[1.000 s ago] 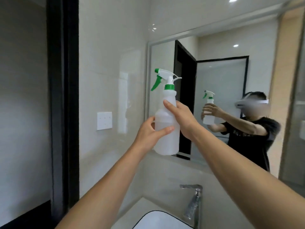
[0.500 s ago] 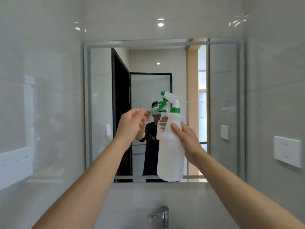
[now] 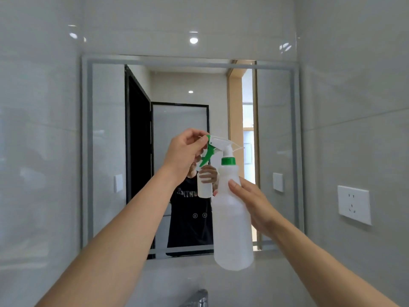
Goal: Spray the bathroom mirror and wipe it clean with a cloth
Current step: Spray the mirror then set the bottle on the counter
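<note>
A white spray bottle with a green collar and green trigger is held upright in front of the bathroom mirror. My right hand grips the bottle's body from the right side. My left hand pinches the nozzle tip at the front of the spray head. The nozzle points left, toward my left hand. The mirror reflects a person holding the bottle and a dark doorway. No cloth is in view.
A chrome tap pokes up at the bottom edge. A white wall socket sits on the right tiled wall. Glossy grey tiles surround the framed mirror on all sides.
My left hand let go of the bottle's body, rose and closed on the nozzle tip. The view swung from the left wall to face the mirror squarely.
</note>
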### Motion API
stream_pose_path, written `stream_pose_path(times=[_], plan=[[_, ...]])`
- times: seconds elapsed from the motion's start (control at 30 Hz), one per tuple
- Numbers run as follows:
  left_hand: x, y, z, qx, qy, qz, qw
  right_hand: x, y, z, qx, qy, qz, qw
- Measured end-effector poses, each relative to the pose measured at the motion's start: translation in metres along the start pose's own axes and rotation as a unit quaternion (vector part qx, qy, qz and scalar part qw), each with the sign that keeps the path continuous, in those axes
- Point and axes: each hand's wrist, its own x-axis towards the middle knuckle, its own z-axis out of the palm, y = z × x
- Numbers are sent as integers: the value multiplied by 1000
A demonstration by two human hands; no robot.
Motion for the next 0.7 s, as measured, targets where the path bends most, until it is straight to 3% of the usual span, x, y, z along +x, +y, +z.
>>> stream_pose_path(times=[0.23, 0.43, 0.7], plan=[[4, 0, -17, 72, -10, 16, 997, 10, 11, 14, 50, -31, -4, 998], [3, 5, -35, 165, 9, 4, 986, 20, 17, 39, 26, -40, -9, 999], [-6, 16, -60, 133, 37, 9, 990, 34, 14, 57, 34, -40, -26, 998]])
